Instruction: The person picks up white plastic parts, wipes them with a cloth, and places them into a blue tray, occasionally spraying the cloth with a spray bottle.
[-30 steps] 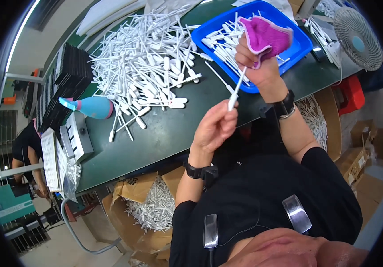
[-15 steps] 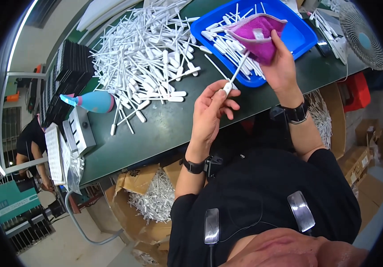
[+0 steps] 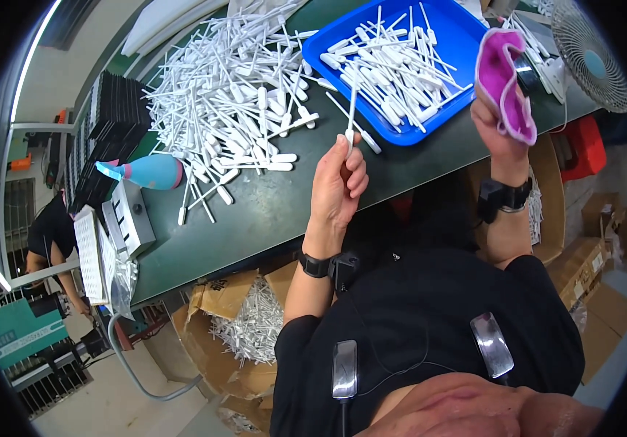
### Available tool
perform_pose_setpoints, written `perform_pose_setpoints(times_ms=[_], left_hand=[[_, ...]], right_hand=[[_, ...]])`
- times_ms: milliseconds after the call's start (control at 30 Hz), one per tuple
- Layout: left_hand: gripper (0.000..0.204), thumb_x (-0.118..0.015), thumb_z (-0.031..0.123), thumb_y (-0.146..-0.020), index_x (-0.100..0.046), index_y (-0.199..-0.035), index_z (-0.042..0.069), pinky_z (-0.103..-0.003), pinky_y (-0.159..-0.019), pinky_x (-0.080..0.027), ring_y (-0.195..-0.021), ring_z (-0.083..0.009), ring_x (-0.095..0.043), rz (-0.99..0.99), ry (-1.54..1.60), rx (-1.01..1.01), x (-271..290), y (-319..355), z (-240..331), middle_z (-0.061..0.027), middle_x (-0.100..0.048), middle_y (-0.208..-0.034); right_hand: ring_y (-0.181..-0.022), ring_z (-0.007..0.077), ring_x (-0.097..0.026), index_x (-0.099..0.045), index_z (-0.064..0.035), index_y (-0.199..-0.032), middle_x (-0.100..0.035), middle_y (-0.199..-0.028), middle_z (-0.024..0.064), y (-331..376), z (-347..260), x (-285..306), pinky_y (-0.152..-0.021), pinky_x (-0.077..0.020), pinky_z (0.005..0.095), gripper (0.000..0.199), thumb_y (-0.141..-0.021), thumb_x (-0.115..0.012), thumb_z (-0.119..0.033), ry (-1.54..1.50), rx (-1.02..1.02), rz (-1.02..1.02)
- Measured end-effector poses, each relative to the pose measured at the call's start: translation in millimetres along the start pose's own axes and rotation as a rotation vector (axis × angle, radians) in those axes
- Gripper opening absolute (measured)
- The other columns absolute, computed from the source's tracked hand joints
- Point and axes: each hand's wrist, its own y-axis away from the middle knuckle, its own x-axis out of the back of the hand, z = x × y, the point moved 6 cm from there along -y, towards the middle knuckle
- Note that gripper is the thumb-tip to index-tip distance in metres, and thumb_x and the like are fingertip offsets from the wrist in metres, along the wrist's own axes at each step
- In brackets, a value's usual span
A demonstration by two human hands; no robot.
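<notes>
My left hand (image 3: pixel 336 183) is closed in a pinch around the thick end of a white plastic stick (image 3: pixel 353 98), whose thin shaft points up and away over the table. My right hand (image 3: pixel 503 142), off to the right of the tray, grips a folded pink cloth (image 3: pixel 521 120) with a pale edge. The cloth hides part of the fingers. Between my hands and beyond them lies a blue tray (image 3: pixel 473 22) holding many similar white sticks (image 3: pixel 401 80). One loose stick (image 3: pixel 370 143) rests on the table just past my left fingertips.
A large pile of white sticks (image 3: pixel 233 95) covers the left of the green table (image 3: pixel 255 218). Beside it are a blue squeeze bottle (image 3: pixel 154 172) and stacked black trays (image 3: pixel 113 109). A fan (image 3: pixel 592 62) stands at right; a carton of sticks (image 3: pixel 255 328) sits below.
My right hand has carried the pink cloth right, off the stick and away from the tray. My left hand keeps the stick, now turned more upright.
</notes>
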Motion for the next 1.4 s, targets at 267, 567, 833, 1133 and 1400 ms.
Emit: perform_pose_setpoints(times_ms=[267,567,833,1133,1400], left_hand=[[0.027,-0.050,0.028,-0.096,-0.051,-0.103,0.002,-0.022,-0.040,-0.029,-0.044,-0.0062,-0.038,0.119,-0.783,-0.207,-26.4,-35.5,1.7,0.0024,-0.046,-0.058],[0.029,-0.060,0.024,-0.087,-0.053,-0.109,0.007,-0.042,-0.057,-0.047,-0.070,-0.0307,-0.064,0.369,-1.600,-0.539,-22.2,5.2,37.9,-0.0094,-0.065,-0.074],[0.033,-0.063,0.025,-0.084,-0.053,-0.112,0.010,-0.043,-0.058,-0.048,-0.069,-0.0324,-0.064,0.242,-1.968,-0.322,-22.4,-7.2,19.3,-0.0100,-0.061,-0.072],[0.042,-0.067,0.020,-0.083,-0.053,-0.119,0.003,-0.036,-0.060,-0.051,-0.068,-0.0282,-0.063,0.363,-1.526,-0.418,-1.3,17.9,26.4,-0.0133,-0.064,-0.088],[0.031,-0.059,0.011,-0.090,-0.056,-0.118,-0.002,-0.021,-0.060,-0.050,-0.079,-0.0121,-0.062,0.305,-0.207,-0.224,54.3,42.1,32.1,-0.0088,-0.065,-0.097]], right_hand=[[-0.074,0.0134,-0.046,-0.041,-0.0033,-0.132,-0.053,-0.096,0.0066,30.5,13.8,-13.8,-0.062,-0.0407,0.0289,0.046,-0.094,-0.048,-0.029,0.151,0.140,0.295],[-0.099,0.0260,-0.059,-0.042,0.0007,-0.130,-0.054,-0.120,0.0166,66.2,-1.9,25.8,-0.085,-0.0529,0.0371,0.050,-0.092,-0.056,-0.029,0.226,0.059,0.342],[-0.116,0.0272,-0.054,-0.035,-0.0024,-0.139,-0.048,-0.133,0.0150,55.0,8.2,14.3,-0.097,-0.0460,0.0421,0.048,-0.098,-0.044,-0.026,1.406,0.185,0.214],[-0.115,0.0243,-0.054,-0.034,-0.0030,-0.140,-0.052,-0.129,0.0141,58.9,26.4,3.2,-0.096,-0.0472,0.0397,0.046,-0.099,-0.041,-0.022,0.495,-0.003,0.446],[-0.113,0.0187,-0.055,-0.031,-0.0006,-0.141,-0.049,-0.132,0.0109,37.4,73.1,-18.3,-0.096,-0.0468,0.0325,0.048,-0.100,-0.038,-0.026,0.512,-0.137,0.419]])
